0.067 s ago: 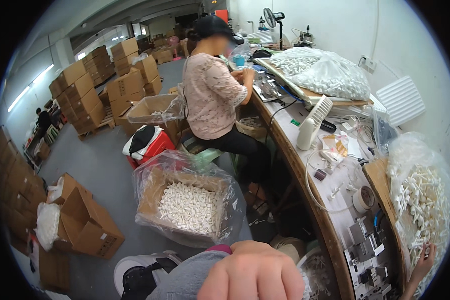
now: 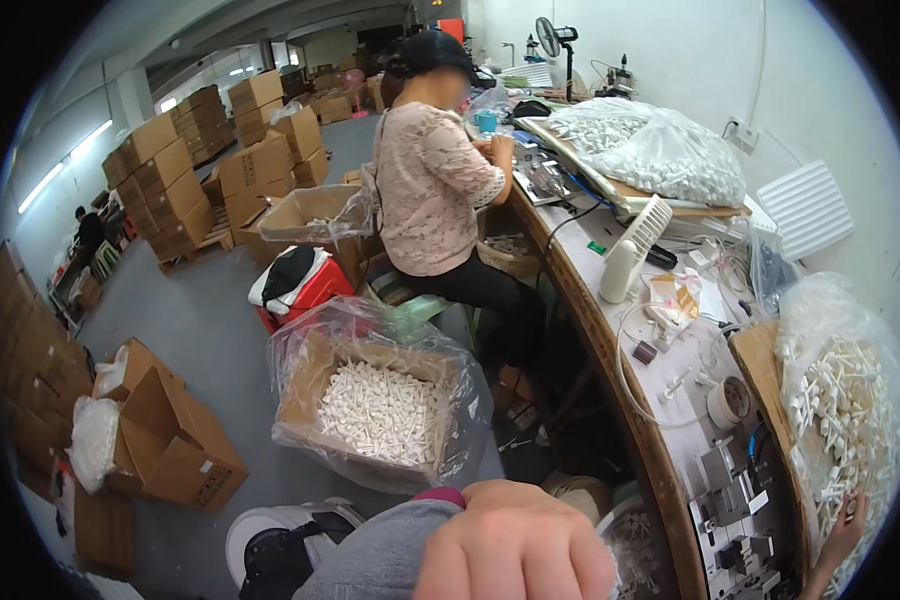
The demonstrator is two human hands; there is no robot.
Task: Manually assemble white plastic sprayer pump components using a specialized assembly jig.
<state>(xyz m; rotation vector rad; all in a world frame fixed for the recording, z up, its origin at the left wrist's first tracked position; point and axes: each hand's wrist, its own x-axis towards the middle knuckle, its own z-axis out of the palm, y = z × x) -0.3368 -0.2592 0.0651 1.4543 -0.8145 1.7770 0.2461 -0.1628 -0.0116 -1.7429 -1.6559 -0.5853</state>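
The left hand (image 2: 515, 545) is seen at the lower edge, curled into a closed fist with the knuckles toward the camera; whether anything is enclosed cannot be told. A grey sleeve with a pink cuff (image 2: 390, 550) is attached to it. The right hand (image 2: 842, 530) is seen at the lower right, its fingers laid against the clear plastic bag of white plastic parts (image 2: 840, 400); its grip cannot be determined, since only part of it is shown.

Just beyond the fist, an open cardboard box lined with clear film and filled with small white parts (image 2: 380, 405) is placed on the grey floor. The long curved workbench (image 2: 610, 350) is occupied by a white handheld fan (image 2: 632, 250), a roll of tape (image 2: 730, 400) and a grey metal fixture (image 2: 735, 510). The space between box and bench is occupied by a seated co-worker in a pink patterned top (image 2: 430, 190). Stacked brown cartons (image 2: 170, 180) are located at the far left.
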